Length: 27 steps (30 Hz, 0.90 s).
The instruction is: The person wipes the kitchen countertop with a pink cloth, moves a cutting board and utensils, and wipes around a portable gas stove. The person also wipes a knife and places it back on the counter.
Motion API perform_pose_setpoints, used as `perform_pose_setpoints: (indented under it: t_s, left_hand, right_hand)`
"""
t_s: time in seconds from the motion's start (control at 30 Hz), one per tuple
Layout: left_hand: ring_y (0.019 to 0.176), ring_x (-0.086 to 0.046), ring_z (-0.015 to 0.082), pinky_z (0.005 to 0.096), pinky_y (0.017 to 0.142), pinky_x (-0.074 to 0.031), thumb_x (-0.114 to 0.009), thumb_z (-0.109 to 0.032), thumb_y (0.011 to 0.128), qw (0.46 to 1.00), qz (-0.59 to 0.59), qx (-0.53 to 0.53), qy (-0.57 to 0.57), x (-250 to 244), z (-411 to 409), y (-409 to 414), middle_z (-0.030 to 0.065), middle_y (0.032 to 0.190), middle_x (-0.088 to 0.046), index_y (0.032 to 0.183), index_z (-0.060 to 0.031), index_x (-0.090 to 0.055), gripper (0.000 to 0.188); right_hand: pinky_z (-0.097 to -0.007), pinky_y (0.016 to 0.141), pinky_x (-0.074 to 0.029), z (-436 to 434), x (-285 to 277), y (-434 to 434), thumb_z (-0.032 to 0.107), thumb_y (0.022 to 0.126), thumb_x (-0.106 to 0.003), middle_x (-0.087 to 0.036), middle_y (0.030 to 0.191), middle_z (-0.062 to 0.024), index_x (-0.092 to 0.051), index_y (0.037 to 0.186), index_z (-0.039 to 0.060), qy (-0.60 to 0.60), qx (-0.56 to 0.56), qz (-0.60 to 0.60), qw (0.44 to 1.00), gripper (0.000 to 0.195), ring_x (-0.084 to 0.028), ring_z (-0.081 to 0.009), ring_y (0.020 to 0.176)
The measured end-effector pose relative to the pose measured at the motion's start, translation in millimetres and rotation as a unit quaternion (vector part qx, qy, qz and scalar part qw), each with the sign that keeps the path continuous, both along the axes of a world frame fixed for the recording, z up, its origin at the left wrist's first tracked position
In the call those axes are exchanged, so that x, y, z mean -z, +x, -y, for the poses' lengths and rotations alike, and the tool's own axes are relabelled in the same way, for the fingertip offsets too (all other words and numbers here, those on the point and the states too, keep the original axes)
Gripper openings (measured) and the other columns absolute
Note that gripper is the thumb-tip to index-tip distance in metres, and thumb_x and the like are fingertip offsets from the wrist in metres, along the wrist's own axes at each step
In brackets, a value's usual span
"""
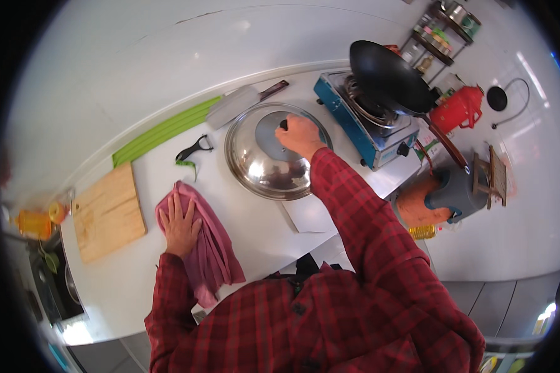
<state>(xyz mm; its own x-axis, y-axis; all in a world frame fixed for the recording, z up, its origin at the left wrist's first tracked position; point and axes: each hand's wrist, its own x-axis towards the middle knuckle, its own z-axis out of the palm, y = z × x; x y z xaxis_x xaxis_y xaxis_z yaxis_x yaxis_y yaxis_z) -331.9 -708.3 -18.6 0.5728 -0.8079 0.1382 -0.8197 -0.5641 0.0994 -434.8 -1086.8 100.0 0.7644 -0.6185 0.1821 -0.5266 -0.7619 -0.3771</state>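
Note:
My right hand (301, 135) grips the dark knob of a domed stainless-steel wok lid (273, 175) with a glass centre. The lid sits on the white counter (261, 224), partly over a flat white item (307, 218). To the left, my left hand (182, 231) lies with fingers spread on a crumpled pink cloth (217, 261) near the counter's front edge. Beyond the cloth are a black-handled peeler (193, 148) and a strip of green peel (189, 166). A wide-bladed cleaver (235, 105) lies behind the lid.
A wooden cutting board (109, 210) lies at the left, near a sink (58, 279) and an orange bottle (33, 224). On the right, a black wok (387, 74) is tilted on a portable gas stove (347, 123), its handle jutting out. Beyond stands a red jug (457, 109).

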Motion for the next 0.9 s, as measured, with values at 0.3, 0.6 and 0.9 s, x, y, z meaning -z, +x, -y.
perform_pose_setpoints:
  t_s: [0.3, 0.6, 0.9]
  left_hand:
    - [0.144, -0.012, 0.0397, 0.0551, 0.114, -0.013, -0.054, -0.035, 0.090, 0.993, -0.071, -0.089, 0.027, -6, 8, -23, 0.0222, 0.156, -0.013, 0.147, -0.0155, -0.037, 0.063]
    - [0.144, -0.013, 0.0397, 0.0534, 0.115, -0.011, -0.053, -0.032, 0.090, 0.987, -0.064, -0.144, 0.004, 1, 16, -46, 0.0222, 0.156, -0.016, 0.146, -0.0130, -0.037, 0.061]
    - [0.143, -0.017, 0.0396, 0.0559, 0.114, -0.011, -0.062, -0.041, 0.084, 0.987, -0.045, -0.151, -0.030, -4, 17, -62, 0.0233, 0.154, -0.021, 0.144, -0.0087, -0.040, 0.072]
  right_hand:
    - [-0.0313, 0.045, -0.046, 19, -79, -41, 0.030, 0.074, -0.067, -0.066, 0.069, -0.0093, -0.071, 0.078, 0.0004, 0.288, -0.011, 0.159, 0.944, 0.031, -0.058, -0.0180, 0.051]
    - [-0.0250, 0.052, -0.042, 51, -92, -106, 0.019, 0.094, -0.053, -0.058, 0.077, -0.0001, -0.065, 0.093, 0.0032, 0.743, -0.144, 0.354, 0.549, 0.020, -0.051, -0.0077, 0.063]
    - [-0.0243, 0.053, -0.042, 33, -87, -100, 0.017, 0.093, -0.054, -0.059, 0.080, 0.0000, -0.065, 0.092, 0.0024, 0.743, -0.186, 0.359, 0.533, 0.018, -0.050, -0.0071, 0.065]
